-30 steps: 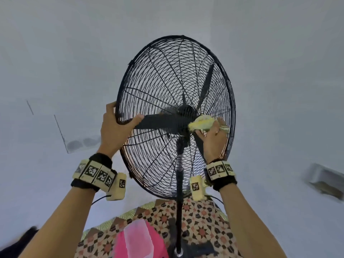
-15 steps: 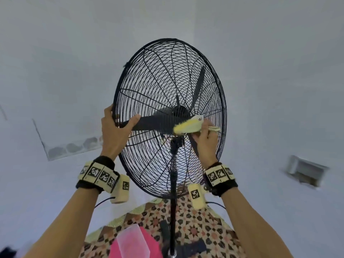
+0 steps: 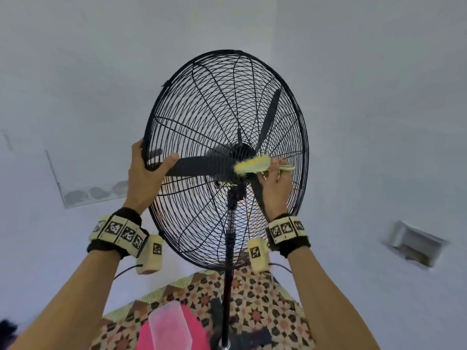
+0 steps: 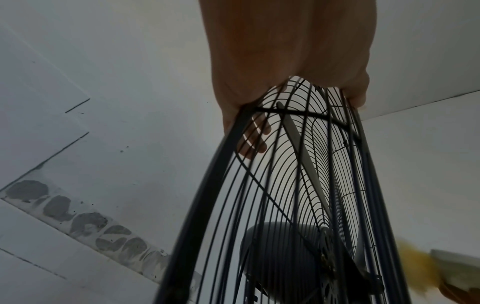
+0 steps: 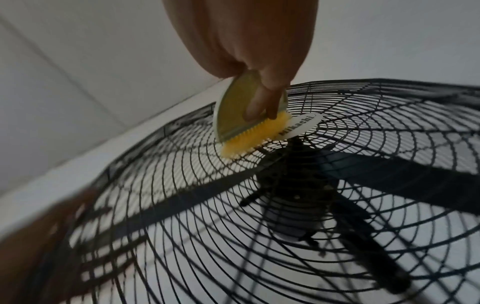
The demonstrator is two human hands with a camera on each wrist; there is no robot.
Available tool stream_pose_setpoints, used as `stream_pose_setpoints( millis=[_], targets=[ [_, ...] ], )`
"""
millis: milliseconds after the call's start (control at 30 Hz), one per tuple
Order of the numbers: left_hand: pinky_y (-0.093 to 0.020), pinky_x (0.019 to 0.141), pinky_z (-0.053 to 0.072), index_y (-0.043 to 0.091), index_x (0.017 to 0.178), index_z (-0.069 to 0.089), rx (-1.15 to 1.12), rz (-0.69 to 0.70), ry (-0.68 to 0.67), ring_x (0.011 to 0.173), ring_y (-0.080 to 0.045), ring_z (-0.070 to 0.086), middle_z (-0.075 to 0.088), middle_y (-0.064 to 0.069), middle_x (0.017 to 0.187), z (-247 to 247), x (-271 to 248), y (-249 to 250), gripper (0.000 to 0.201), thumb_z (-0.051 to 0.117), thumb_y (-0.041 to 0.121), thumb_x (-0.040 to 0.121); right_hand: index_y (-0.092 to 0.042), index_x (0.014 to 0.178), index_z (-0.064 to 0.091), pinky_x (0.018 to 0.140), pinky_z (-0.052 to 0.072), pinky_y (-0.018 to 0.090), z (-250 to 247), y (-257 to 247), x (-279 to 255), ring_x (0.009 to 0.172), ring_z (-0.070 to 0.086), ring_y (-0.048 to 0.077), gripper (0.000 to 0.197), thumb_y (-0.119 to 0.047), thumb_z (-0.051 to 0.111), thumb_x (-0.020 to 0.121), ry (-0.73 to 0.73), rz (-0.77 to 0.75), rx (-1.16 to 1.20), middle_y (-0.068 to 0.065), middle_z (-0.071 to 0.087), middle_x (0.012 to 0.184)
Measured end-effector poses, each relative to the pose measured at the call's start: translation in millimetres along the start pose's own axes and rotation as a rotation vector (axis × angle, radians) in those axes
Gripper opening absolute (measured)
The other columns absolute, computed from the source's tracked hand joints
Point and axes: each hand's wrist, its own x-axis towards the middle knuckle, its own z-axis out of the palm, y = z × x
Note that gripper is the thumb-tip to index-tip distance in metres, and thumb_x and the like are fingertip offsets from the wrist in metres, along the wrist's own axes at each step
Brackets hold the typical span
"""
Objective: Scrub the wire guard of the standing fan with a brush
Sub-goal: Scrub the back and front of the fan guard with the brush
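Two hands are at work on the black wire guard [image 3: 202, 117] of the standing fan, which is tilted back on its dark pole [image 3: 228, 279] in front of a pale wall. The right hand [image 3: 275, 188] grasps a pale green brush [image 3: 255, 164] with yellow bristles, its fingers curled over the brush back. The bristles press on the guard's front wires just beside the central hub; the right wrist view shows them touching the white "Mikachi" badge [image 5: 298, 125] at the guard's centre. The left hand [image 3: 142, 178] clasps the guard's left rim, thumb laid across the front wires and the remaining fingers wrapped behind the rim, as the left wrist view confirms. Three dark blades [image 3: 197, 165] sit inside the guard, one pointing toward the left hand. Both wrists carry bands with black-and-white markers [image 3: 118, 231]. Below the guard, a patterned fabric [image 3: 252, 306] and a pink object [image 3: 174, 329] lie at the foot of the pole. Right of the guard, a small recessed box [image 3: 414, 246] is set in the wall.
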Motion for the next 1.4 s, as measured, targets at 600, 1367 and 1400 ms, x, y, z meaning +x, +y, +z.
stream_pose_setpoints(
  millis=[600,1367,1400],
  targets=[
    [-0.017,0.094,0.049,0.026,0.147,0.040,0.008,-0.011,-0.005,0.119,-0.011,0.059,0.061,0.004,0.127,3,-4,6,0.073,0.078,0.049,0.090,-0.037,0.102,0.061,0.071,0.060,0.053,35,3,-74,0.080,0.070,0.023,0.012,-0.045,0.052,0.103,0.016,-0.230,-0.297,-0.002,0.072,0.092],
    [-0.050,0.109,0.052,0.026,0.155,0.024,-0.078,-0.032,-0.269,0.127,-0.012,0.060,0.057,0.006,0.139,-20,6,-1,0.081,0.070,0.052,0.094,-0.016,0.104,0.068,0.042,0.032,0.017,47,4,-87,0.048,0.046,0.002,0.024,-0.037,0.055,0.105,0.191,-0.245,-0.405,-0.013,0.057,0.066],
    [-0.050,0.110,0.051,0.026,0.155,0.023,-0.083,-0.022,-0.277,0.128,-0.010,0.059,0.056,0.008,0.139,-20,7,-2,0.079,0.069,0.051,0.095,-0.016,0.103,0.067,0.041,0.033,0.016,55,1,-98,0.049,0.049,0.002,0.020,-0.033,0.056,0.105,0.144,-0.272,-0.394,-0.015,0.058,0.067]
  ],
)
